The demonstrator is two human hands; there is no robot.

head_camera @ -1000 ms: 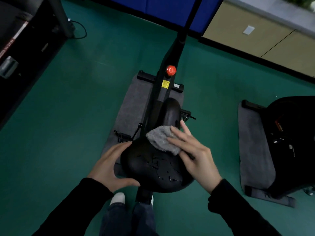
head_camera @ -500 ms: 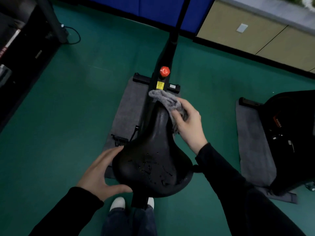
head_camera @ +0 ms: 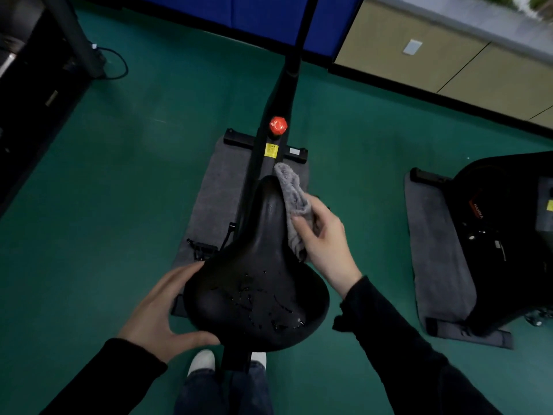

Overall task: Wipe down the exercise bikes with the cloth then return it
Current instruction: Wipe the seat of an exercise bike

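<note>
cloth (head_camera: 294, 199), grey and bunched, lies against the right flank of the saddle's (head_camera: 254, 265) narrow nose. the right grip (head_camera: 324, 244) grasps it, thumb and curled fingers pinching the fabric just beside the seat. the cloth's upper end sticks up past the saddle tip, near the yellow sticker (head_camera: 271, 151) on the black bike frame (head_camera: 276, 94). the left grip (head_camera: 163, 307) is released, fingers fairly straight and thumb spread wide, and rests against the saddle's broad left rear edge. wet droplets (head_camera: 269, 310) glisten on the rear of the black saddle, apart from the cloth. a red knob (head_camera: 278, 125) sits on the frame just above the sticker. the bike stands on a grey mat (head_camera: 215, 190) on the green floor (head_camera: 119, 175). to the right a second black bike (head_camera: 508, 235) stands on its own grey mat (head_camera: 434, 250). white shoes (head_camera: 202, 360) show beneath the saddle. beige cabinets (head_camera: 449, 61) and a blue panel (head_camera: 254, 13) line the far wall. a black machine (head_camera: 30, 85) with a looped cable (head_camera: 118, 64) fills the upper left corner.
</note>
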